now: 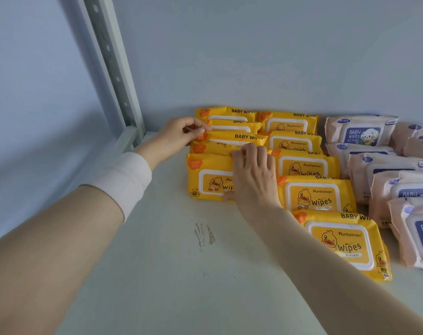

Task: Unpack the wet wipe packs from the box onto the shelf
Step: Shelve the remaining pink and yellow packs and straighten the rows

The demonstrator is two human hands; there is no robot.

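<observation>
The left hand's [179,136] grip is narrow: thumb and fingertips pinch the crimped end seal of a tilted yellow pack [237,137] standing on edge. The right hand's [254,172] grip wraps the front yellow pack [205,175], just nearer the person. Its fingers curl over the top edge and the thumb is tucked at the lower edge. Both packs rest on the shelf [157,262], in a column leaning back toward the wall.

These packs look soft and pliant, with slick film, and are probably weighty for their size because they are wet. The end seal is a thin tab that would likely flex, so a hold across the body, along the long edges, seems surer. The lid panel on the face looks stiffer.

Just right of the right-hand grip runs a second yellow column [312,194], and beyond it stand pink packs [365,134], cut off at the frame edge. The box is out of view. The right hand hides where the two held packs meet, so whether its fingers also touch the tilted one cannot be told.
</observation>
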